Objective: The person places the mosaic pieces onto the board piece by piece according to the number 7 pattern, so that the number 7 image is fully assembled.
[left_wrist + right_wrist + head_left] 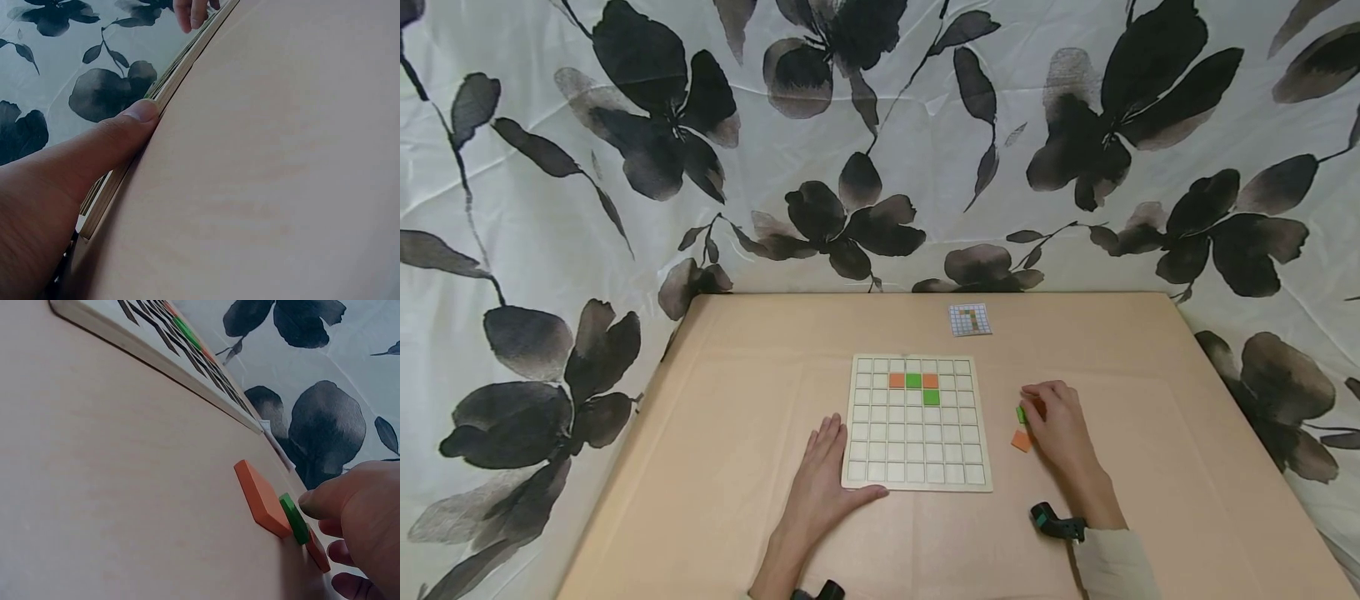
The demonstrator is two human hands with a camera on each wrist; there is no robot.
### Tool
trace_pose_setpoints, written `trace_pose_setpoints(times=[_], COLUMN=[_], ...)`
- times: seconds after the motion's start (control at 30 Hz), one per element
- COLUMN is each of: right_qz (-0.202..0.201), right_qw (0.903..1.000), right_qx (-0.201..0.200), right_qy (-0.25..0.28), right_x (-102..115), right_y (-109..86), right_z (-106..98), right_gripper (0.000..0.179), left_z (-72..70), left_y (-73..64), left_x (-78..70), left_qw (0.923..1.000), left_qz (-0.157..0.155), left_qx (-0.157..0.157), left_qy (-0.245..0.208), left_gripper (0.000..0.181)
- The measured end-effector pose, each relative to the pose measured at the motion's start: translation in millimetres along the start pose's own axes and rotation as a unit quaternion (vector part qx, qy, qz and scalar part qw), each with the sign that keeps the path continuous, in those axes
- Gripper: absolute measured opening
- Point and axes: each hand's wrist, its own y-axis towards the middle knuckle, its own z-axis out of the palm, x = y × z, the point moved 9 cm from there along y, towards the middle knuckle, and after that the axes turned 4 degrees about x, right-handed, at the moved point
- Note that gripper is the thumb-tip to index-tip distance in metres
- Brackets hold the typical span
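Note:
A pale square grid board (870, 467) lies mid-table, with two orange tiles and two green tiles set near its top. My left hand (824, 483) rests along its lower left corner, thumb against the near edge; in the left wrist view the thumb (125, 128) lies straight along the board's side. Right of the board my right hand (1063, 421) bends over a loose green tile (294, 519), thumb tip at its edge. Whether it pinches the tile is unclear. A loose orange tile (1021, 440) lies just nearer. Another orange tile (317, 549) shows beneath the fingers in the right wrist view.
A small card (970, 320) with a coloured grid pattern lies near the table's far edge, above the board. Behind and beside the wooden table (760, 375) hangs white cloth (970, 183) with dark flowers. Each wrist wears a black device (1057, 522).

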Motion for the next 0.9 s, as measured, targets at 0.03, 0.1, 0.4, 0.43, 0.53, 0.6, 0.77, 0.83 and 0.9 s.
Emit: trace_pose_setpoints(times=[0.03, 0.1, 0.4, 0.43, 0.53, 0.6, 0.77, 0.83, 0.9], right_qz=[0.001, 0.003, -0.016, -0.02, -0.029, -0.027, -0.016, -0.013, -0.01], right_qw=[1.0, 1.0, 0.9994, 0.9992, 0.9985, 0.9985, 0.9989, 0.999, 0.9992], right_qx=[-0.001, -0.002, -0.028, -0.034, -0.045, -0.046, -0.042, -0.04, -0.036], right_qy=[-0.002, -0.004, -0.012, -0.011, -0.012, -0.012, -0.013, -0.014, -0.016], right_x=[-0.7, -2.2, -6.5, -6.6, -6.9, -8.1, -11.4, -12.3, -13.4], right_y=[-0.4, -1.3, -6.5, -6.9, -8.4, -9.3, -11.4, -12.0, -12.1], right_z=[-0.2, -0.7, -6.9, -7.9, -9.7, -9.9, -10.1, -9.8, -9.2], right_gripper=[0.023, 0.023, 0.021, 0.021, 0.019, 0.019, 0.021, 0.022, 0.023], left_z=[-0.2, 0.0, 0.2, 0.4, 0.5, 0.9, 2.9, 3.6, 3.8], left_y=[-0.1, -0.3, -0.8, -0.9, -1.3, -1.3, -1.1, -1.0, -1.0], left_x=[0.0, 0.6, 2.0, 2.1, 2.7, 3.1, 4.3, 4.8, 5.2], left_qw=[1.0, 1.0, 1.0, 1.0, 1.0, 1.0, 0.9999, 0.9999, 0.9999], left_qz=[0.001, 0.0, -0.003, -0.002, 0.0, 0.0, -0.002, -0.004, -0.004], left_qx=[0.0, 0.001, 0.005, 0.004, 0.001, 0.0, 0.002, 0.003, 0.002], left_qy=[-0.001, -0.002, -0.007, -0.007, -0.008, -0.006, -0.012, -0.013, -0.013], left_gripper=[0.124, 0.124, 0.124, 0.124, 0.124, 0.123, 0.124, 0.124, 0.124])
